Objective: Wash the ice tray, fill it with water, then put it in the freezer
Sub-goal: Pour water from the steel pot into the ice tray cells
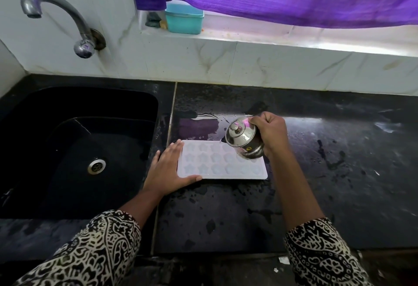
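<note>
Fig.: filling step, judged in progress. The ice tray (217, 165) is lying flat on the wet black desk (339, 172), just right of the sink (67, 150), w/ its shaped cells facing up; a small steel pot (244, 141) is being held tilted over the tray's far right corner, so water is prob. being poured in, though no stream can be made out; washing is being taken as done, the freezer step as not yet begun.

Right hand (270, 134): its grip is being clamped round the pot's side from the right; the forearm is reaching in from lower right.

Left hand (168, 170): grip apart, fingers straight, laid flat at the tray's left end, thumb running along the near edge; the tray is apparently being steadied.

Next move, as judged: the pot is to be walked along the rows so each cell is being filled w/o overflow; fill level cannot be told; the tray is then to be lifted level, since tilting risks spilling.
</note>
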The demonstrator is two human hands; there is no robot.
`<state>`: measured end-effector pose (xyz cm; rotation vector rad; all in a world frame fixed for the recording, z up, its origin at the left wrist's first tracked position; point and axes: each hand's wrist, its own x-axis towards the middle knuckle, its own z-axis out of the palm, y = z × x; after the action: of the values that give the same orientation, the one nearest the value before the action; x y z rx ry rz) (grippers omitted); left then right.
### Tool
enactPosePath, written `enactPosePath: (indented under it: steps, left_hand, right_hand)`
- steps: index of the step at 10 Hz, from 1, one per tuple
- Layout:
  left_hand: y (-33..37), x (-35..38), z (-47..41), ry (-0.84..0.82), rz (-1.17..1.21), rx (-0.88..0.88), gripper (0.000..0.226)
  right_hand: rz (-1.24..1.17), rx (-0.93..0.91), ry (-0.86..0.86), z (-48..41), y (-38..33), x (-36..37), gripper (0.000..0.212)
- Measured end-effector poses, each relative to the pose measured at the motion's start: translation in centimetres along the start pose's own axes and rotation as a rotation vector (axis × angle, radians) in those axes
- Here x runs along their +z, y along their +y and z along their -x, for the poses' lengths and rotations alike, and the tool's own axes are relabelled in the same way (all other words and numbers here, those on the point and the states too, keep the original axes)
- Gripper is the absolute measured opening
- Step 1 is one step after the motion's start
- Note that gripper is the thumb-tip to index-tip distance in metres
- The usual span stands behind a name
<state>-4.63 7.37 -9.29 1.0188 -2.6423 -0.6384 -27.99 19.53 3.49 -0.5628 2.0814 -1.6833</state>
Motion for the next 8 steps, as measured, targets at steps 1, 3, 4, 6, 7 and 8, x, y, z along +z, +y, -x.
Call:
enactPosePath:
  steps: [1, 3, 4, 6, 7, 8]
  left_hand:
    - [0.01, -0.03, 0.0, 0.005, 0.0, 0.0, 0.126]
    - [0.06, -0.07, 0.04, 0.005, 0.0, 0.004, 0.128]
    - [0.04, -0.05, 0.08, 0.009, 0.0, 0.005, 0.128]
    - [0.07, -0.05, 0.09, 0.011, -0.002, 0.004, 0.129]
    - [0.12, -0.06, 0.09, 0.014, 0.001, 0.004, 0.127]
    - [0.09, -0.08, 0.14, 0.013, 0.004, 0.003, 0.127]
  right_hand:
    - [0.007, -0.008, 0.0, 0.03, -0.08, -0.1, 0.032]
    - [0.009, -0.008, -0.005, 0.21, -0.22, -0.21, 0.032]
    - [0.014, -0.011, -0.005, 0.28, -0.28, -0.24, 0.033]
    - [0.015, -0.012, 0.003, 0.39, -0.32, -0.39, 0.034]
    - [0.012, -0.014, 0.013, 0.39, -0.33, -0.45, 0.036]
    - [0.015, -0.012, 0.023, 0.47, -0.39, -0.48, 0.036]
